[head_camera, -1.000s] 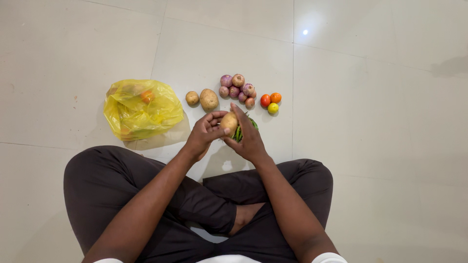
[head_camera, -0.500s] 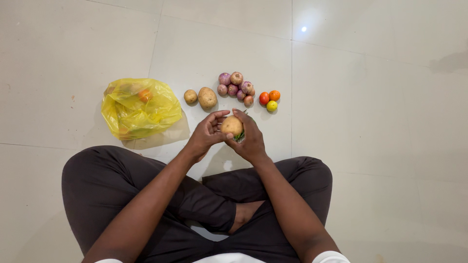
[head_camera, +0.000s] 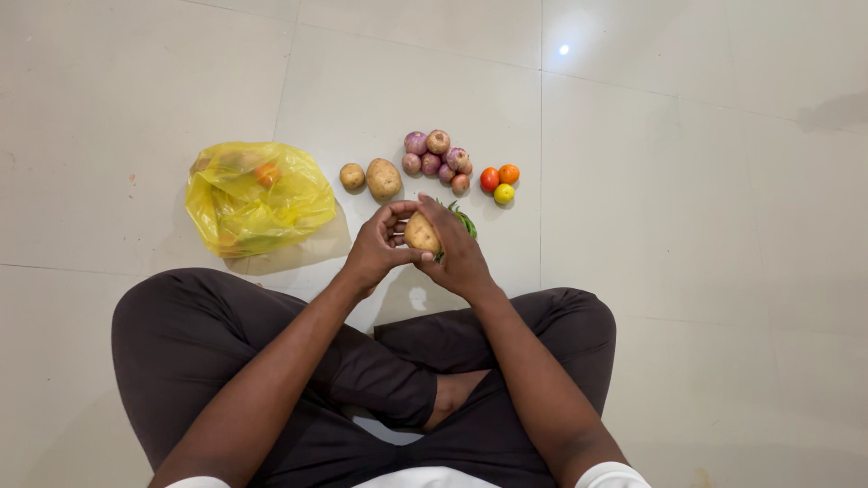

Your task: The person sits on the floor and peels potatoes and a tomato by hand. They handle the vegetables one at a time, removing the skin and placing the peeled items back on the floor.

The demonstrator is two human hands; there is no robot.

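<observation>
I sit cross-legged on a pale tiled floor. Between both hands I hold a small tan potato (head_camera: pixel 421 233) above the floor. My left hand (head_camera: pixel 377 246) cups it from the left, fingers curled around it. My right hand (head_camera: pixel 459 250) grips it from the right with the fingers over its top. Green vegetables (head_camera: pixel 463 220) show just behind my right hand, mostly hidden. Two more potatoes (head_camera: pixel 382 179) lie on the floor beyond my hands.
A yellow plastic bag (head_camera: pixel 258 197) with produce inside lies at the left. A cluster of several reddish onions (head_camera: pixel 438 161) lies past the potatoes. To their right lie two tomatoes and a yellow fruit (head_camera: pixel 500 181). My dark-trousered knees (head_camera: pixel 226 334) fill the near floor.
The potato has turned in my hands and my fingers have shifted around it. The green vegetables behind my right hand show a little more than half a second ago.
</observation>
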